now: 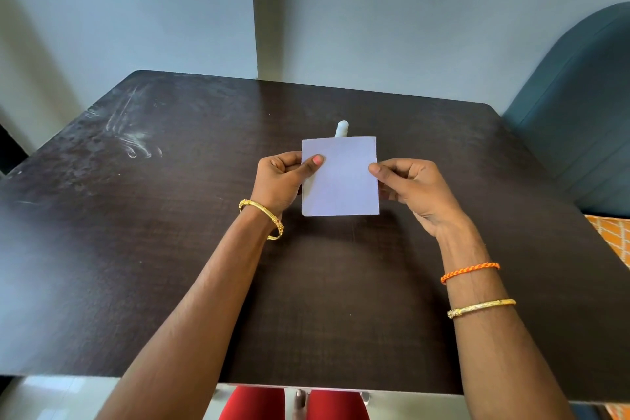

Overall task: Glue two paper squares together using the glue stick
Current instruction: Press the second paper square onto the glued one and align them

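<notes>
A pale lilac paper square [341, 177] is held up above the dark table [136, 215], facing me. My left hand [283, 181] pinches its left edge, thumb on the front. My right hand [409, 187] pinches its right edge, thumb tip on the front. Along the lower left edge a thin sliver of a second sheet shows behind the first; whether two squares are stacked I cannot tell for sure. Behind the paper's top edge the white tip of the glue stick [342, 129] pokes up; the rest of it is hidden.
White smears [133, 140] mark the table's far left. A teal chair back [579, 112] stands at the right, with orange patterned fabric [610, 235] below it. Walls close off the far side. Red-clad knees [252, 402] show under the near edge.
</notes>
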